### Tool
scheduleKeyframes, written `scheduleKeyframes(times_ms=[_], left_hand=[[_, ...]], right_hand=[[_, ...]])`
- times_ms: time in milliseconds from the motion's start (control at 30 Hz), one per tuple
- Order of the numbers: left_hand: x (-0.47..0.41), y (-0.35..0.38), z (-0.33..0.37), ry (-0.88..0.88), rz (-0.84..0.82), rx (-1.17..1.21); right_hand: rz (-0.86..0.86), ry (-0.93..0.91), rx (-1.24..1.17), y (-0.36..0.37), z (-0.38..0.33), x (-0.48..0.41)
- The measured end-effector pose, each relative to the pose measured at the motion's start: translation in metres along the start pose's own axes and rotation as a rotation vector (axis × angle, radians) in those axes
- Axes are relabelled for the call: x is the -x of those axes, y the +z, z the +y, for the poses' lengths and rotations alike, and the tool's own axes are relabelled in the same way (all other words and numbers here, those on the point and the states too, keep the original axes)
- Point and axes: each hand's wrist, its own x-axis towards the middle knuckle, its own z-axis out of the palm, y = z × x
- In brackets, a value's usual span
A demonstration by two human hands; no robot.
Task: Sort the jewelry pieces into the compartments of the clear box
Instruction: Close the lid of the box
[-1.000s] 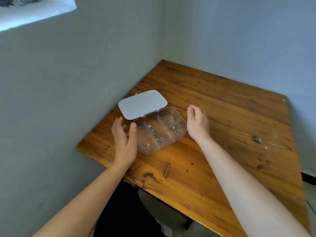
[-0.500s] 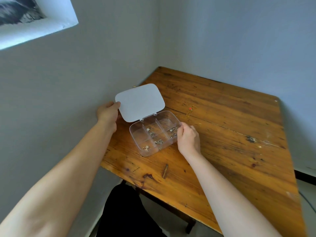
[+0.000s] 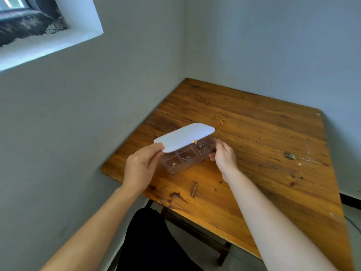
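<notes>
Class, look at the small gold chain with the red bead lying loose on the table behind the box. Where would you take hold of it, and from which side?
Pinch the gold chain at its red bead, the one raised, bulky part; the rest lies flat on the table. Come from above on the right, since the half-closed white lid and clear box stand on its near left side.

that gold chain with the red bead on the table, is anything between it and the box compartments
Yes. The white lid, held at its edge by the left hand, is tilted low over the clear box on the side facing the gold chain. The right hand holds the box's right end. The bare table is otherwise unobstructed.
</notes>
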Motion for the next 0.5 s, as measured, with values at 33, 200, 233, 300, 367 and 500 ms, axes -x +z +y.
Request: scheduleKeyframes(times_ms=[33,200,233,300,367,500], left_hand=[[0.006,0.002,-0.001,0.053,-0.021,-0.043],[0.024,0.008,-0.007,0.205,-0.086,-0.140],[0.024,0.006,-0.007,0.222,-0.101,-0.148],[0.019,0.003,-0.006,0.236,-0.147,-0.184],[0.009,0.002,-0.001,0.226,-0.226,-0.292],[-0.014,0.018,0.008,0.129,-0.537,-0.504]], right_hand=[[0.021,0.017,-0.046,-0.001,0.002,0.003],[0.028,0.045,-0.094,-0.003,0.009,0.012],[0.029,0.036,-0.094,-0.002,0.009,0.012],[0.027,0.006,-0.077,-0.001,0.010,0.012],[-0.002,-0.022,-0.036,0.001,0.011,0.011],[-0.156,-0.093,0.086,0.005,0.009,0.007]])
